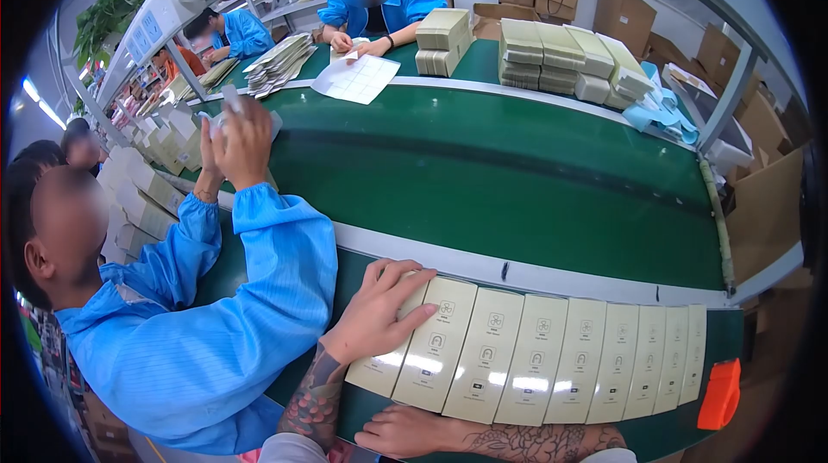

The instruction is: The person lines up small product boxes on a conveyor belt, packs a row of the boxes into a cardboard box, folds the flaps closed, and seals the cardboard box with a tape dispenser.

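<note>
A row of several slim cream-coloured boxes (492,351) with small printed icons lies along the near side of the green table. My left hand (379,308) rests over the upper left end of this row. Its fingers lie stretched across the top edge and its thumb is spread apart on the box faces. Below the row's left part, my right hand (401,430) lies on its side, fingers curled inward, with nothing visible in them. My right forearm runs along the boxes' lower edge. Beyond the row's right end lies an orange plastic object (719,395).
A green conveyor belt (500,170) with a pale metal rail runs beyond the boxes. At left, a co-worker's blue sleeve (280,282) comes close to my left arm. Stacked cartons (543,49) and a white sheet (355,77) stand across the belt, near another person in blue.
</note>
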### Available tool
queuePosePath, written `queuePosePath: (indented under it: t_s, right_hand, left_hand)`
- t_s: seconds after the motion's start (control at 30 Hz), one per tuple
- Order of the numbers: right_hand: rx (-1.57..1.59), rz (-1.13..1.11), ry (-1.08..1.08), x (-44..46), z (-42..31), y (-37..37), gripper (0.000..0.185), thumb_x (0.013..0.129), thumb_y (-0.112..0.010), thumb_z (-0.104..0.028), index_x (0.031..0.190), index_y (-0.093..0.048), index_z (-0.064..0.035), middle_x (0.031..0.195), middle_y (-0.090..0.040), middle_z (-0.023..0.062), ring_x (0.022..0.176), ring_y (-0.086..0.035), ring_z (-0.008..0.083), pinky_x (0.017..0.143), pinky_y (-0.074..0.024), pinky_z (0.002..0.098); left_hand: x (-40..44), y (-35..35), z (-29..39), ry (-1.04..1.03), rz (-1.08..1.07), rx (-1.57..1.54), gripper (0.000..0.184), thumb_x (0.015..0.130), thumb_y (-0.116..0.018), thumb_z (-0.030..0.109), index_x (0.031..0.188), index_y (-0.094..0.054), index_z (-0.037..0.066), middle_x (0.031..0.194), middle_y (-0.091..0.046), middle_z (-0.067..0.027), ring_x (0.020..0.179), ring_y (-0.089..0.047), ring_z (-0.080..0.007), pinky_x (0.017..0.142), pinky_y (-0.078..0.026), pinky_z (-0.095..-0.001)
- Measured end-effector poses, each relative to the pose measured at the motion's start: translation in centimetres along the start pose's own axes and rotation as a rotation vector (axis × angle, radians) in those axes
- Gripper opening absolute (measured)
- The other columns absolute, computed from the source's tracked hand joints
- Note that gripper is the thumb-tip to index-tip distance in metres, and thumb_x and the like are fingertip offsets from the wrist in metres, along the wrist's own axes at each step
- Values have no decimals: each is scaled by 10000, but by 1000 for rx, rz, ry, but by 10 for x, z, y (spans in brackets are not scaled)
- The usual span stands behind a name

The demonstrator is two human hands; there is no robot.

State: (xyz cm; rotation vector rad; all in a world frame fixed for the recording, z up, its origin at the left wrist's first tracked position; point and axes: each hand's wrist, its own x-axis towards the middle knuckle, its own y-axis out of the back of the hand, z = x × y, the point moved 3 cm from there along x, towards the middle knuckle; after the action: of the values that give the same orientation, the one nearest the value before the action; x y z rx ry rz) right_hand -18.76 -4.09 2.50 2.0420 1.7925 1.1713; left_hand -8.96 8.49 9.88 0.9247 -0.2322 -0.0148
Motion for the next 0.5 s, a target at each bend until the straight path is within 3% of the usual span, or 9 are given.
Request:
queuePosePath:
  t_s: [0.5]
  right_hand:
    - [13, 9, 7, 2, 0, 1, 191, 859, -546, -207, 739, -529, -60, 608, -568, 139, 562, -598, 327, 526, -470, 434]
  left_hand:
    - [0, -1, -1, 0, 1, 9, 444, 906, -625, 293, 1287, -550, 77, 1261, -505, -141, 1183, -401, -380, 1026, -377, -446]
